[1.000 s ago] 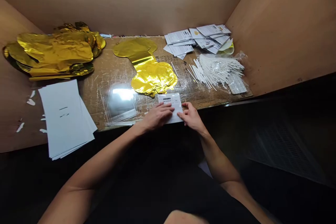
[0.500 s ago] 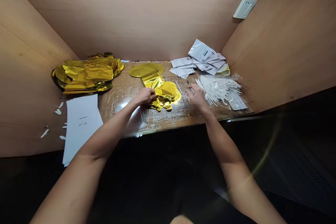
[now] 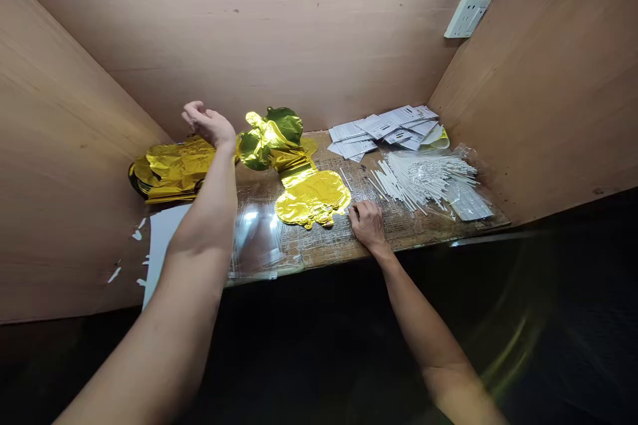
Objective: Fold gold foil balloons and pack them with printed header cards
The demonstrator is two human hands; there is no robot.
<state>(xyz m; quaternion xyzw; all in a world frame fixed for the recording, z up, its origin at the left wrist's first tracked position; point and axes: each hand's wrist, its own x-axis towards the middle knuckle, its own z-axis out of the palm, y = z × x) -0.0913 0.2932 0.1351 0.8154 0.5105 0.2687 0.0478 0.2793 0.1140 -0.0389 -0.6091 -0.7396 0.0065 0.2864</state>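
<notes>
A gold foil balloon (image 3: 313, 198), flat and uninflated, lies in the middle of the work surface. Its upper part (image 3: 272, 139) is opened out and stands raised and creased towards the back wall. My left hand (image 3: 207, 125) is in the air above the left pile of gold foil balloons (image 3: 174, 169), fingers loosely bent and apart, with nothing visible in it. Close to the balloon's right lower edge, my right hand (image 3: 367, 222) rests on the surface with its fingers curled in. Whatever is under those fingers is hidden.
White thin sticks (image 3: 423, 176) lie in a clear bag at the right. Behind them are printed packets (image 3: 389, 129). White paper (image 3: 162, 232) and a clear plastic sheet (image 3: 254, 239) lie at the front left. Wooden walls enclose the bench; a socket (image 3: 467, 17) is on the right.
My left hand has left the balloon and moved up and left. The balloon's upper part has lifted and spread. My right hand has come away from the sticks, nearer the front edge, and curled.
</notes>
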